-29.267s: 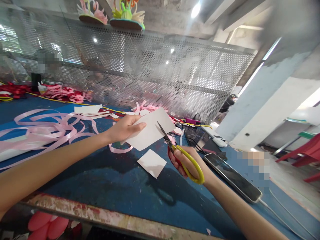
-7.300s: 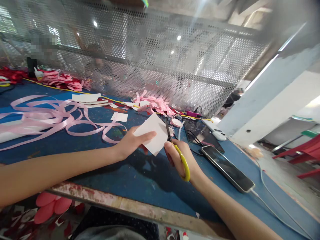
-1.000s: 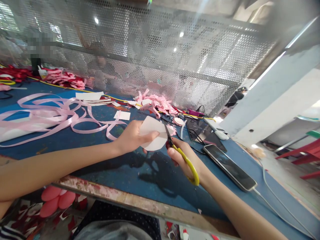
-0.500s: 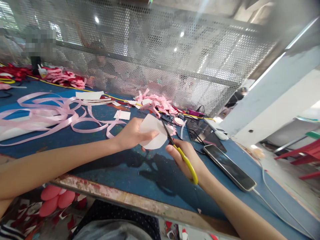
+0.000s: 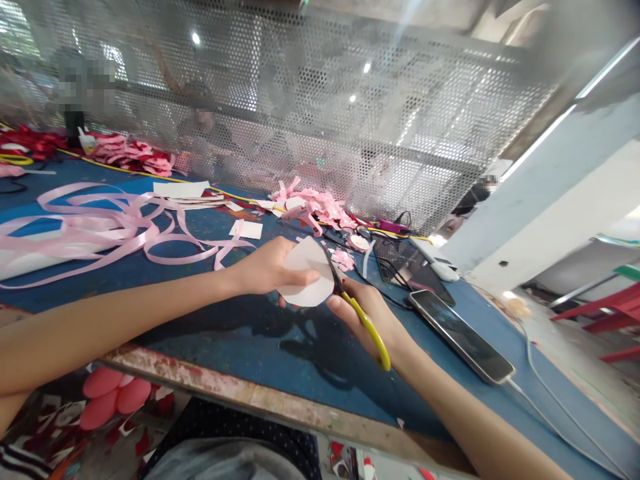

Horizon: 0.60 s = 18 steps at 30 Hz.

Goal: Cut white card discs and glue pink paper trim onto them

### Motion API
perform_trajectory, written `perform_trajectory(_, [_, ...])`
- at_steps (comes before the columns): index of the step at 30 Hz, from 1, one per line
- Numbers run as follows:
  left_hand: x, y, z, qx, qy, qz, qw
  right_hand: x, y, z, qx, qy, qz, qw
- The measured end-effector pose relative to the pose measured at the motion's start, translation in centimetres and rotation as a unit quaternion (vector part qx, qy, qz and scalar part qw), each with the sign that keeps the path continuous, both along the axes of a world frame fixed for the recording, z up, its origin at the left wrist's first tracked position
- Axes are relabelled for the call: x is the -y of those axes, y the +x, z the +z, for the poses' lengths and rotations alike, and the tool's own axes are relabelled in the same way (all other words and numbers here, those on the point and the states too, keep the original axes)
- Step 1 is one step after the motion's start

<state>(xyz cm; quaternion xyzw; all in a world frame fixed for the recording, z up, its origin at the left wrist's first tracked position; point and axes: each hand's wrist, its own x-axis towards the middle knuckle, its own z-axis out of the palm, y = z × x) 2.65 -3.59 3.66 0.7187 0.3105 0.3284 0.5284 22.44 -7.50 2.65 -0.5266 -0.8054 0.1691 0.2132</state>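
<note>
A small white piece of paper with a partly rounded edge is pinched in my left hand, thumb on top. My right hand grips a pair of scissors with yellow handles and dark blades. The blades lie along the paper's right edge, pointing up and away from me. How far they are apart I cannot make out clearly. Both hands are held above the blue tabletop. Beyond them a small white card lies on the table near the pink ribbon.
Loops of ribbon cover the table's left side. Pink ribbon pieces are heaped at the back against a perforated metal screen. A phone with a white cable lies right of my right hand. A red chair stands farther right.
The white paper has turned in my left hand, and its right edge now looks rounder. The scissors have shifted slightly along that edge. The view has moved a little.
</note>
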Motion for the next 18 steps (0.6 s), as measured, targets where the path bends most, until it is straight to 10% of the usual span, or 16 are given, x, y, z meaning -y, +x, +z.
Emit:
perform_trajectory(5, [-0.2, 0.0, 0.0, 0.017, -0.001, 0.024, 1.0, 0.0, -0.1, 0.0, -0.002, 0.031, -0.011, 0.999])
perform_trajectory(12, [1.5, 2.0, -2.0, 0.306, -0.125, 0.041, 0.943, 0.2, -0.7, -1.4, -0.177, 0.048, -0.057, 0.981])
perform_trajectory(18, [3.4, 2.9, -2.6, 0.218, -0.091, 0.089, 0.968, 0.6, -1.3, -1.7, -0.207, -0.008, 0.0, 0.978])
